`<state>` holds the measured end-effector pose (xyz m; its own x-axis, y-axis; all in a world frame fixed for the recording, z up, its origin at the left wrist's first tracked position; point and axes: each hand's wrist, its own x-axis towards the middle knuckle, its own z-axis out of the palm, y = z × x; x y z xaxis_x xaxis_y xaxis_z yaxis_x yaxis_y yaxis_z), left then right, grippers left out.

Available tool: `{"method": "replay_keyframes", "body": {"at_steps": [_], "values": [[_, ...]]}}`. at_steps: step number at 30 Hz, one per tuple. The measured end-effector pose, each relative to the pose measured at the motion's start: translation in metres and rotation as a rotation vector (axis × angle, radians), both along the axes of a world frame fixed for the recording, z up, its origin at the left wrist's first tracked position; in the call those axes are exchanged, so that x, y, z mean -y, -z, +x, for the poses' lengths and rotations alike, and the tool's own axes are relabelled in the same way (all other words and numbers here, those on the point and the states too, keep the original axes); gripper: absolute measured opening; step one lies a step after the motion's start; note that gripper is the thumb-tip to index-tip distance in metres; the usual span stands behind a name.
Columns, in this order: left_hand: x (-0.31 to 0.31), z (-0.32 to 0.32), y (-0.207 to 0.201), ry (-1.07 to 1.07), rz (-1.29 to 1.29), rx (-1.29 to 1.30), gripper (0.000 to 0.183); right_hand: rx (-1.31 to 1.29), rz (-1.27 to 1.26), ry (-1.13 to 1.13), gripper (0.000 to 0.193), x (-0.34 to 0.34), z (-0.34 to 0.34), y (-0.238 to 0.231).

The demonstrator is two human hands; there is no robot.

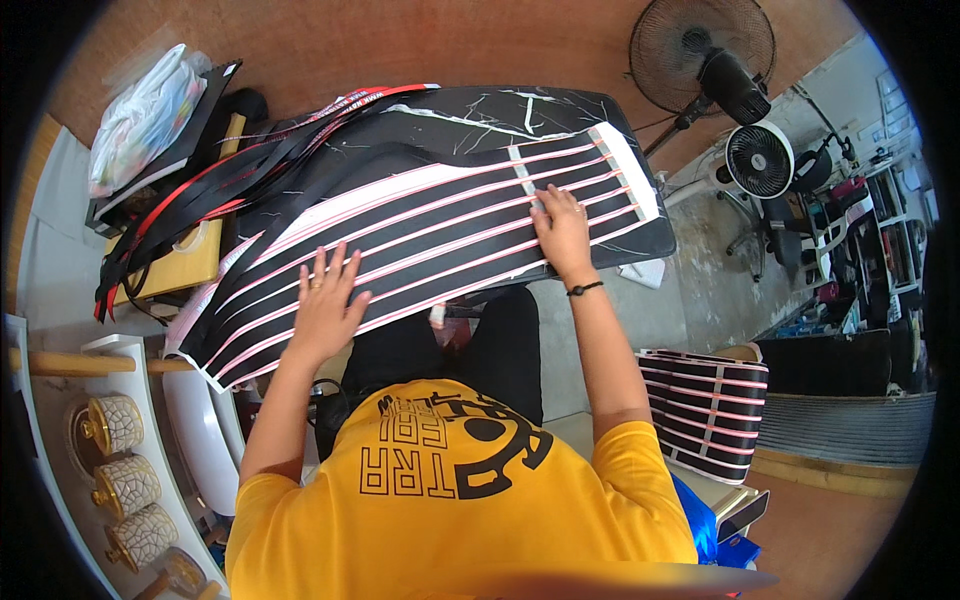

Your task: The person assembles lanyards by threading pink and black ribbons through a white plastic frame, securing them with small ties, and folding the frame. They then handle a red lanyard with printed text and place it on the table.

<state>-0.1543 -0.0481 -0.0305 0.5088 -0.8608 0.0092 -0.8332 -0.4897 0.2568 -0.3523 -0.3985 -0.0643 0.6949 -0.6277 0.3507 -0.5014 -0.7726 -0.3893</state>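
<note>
A long white sheet (pixel 628 165) with thin red lines lies across the black tabletop (pixel 470 108), and black ribbon-like strips (pixel 430 240) run along it side by side. Two pieces of pale tape (pixel 522 172) cross the strips near the sheet's right end. My left hand (pixel 328 312) rests open on the strips left of the middle, its fingers spread. My right hand (pixel 563 235), also open and holding nothing, lies with its fingertips on the strips beside the left-hand tape. At the left, the strips curve down to the sheet's lower corner.
Loose black and red straps (pixel 215 185) heap over the table's left end, near a white plastic bag (pixel 150 120). Another striped sheet (pixel 705 415) hangs at the lower right. Two fans (pixel 758 160) stand at the far right. Decorated canisters (pixel 130 485) sit on a shelf at left.
</note>
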Motion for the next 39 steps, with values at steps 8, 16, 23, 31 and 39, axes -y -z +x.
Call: {"method": "replay_keyframes", "body": {"at_steps": [8,16,23,31,39], "values": [[0.027,0.008,-0.019,-0.085,-0.335,-0.088,0.058,0.058,-0.101,0.005,0.028,-0.061,0.016,-0.017],[0.222,-0.011,0.01,0.108,-0.55,0.068,0.046,0.113,-0.025,-0.008,0.015,-0.008,0.047,-0.027],[0.26,-0.008,0.03,0.0,-0.599,0.125,0.025,0.141,-0.031,-0.109,0.022,0.027,0.075,-0.021],[0.261,-0.005,0.034,0.005,-0.621,0.089,0.019,0.097,0.017,-0.196,0.023,0.045,0.089,-0.023],[0.26,-0.004,0.035,0.023,-0.657,0.019,0.017,0.16,0.058,-0.243,0.021,0.05,0.082,-0.028]]}}
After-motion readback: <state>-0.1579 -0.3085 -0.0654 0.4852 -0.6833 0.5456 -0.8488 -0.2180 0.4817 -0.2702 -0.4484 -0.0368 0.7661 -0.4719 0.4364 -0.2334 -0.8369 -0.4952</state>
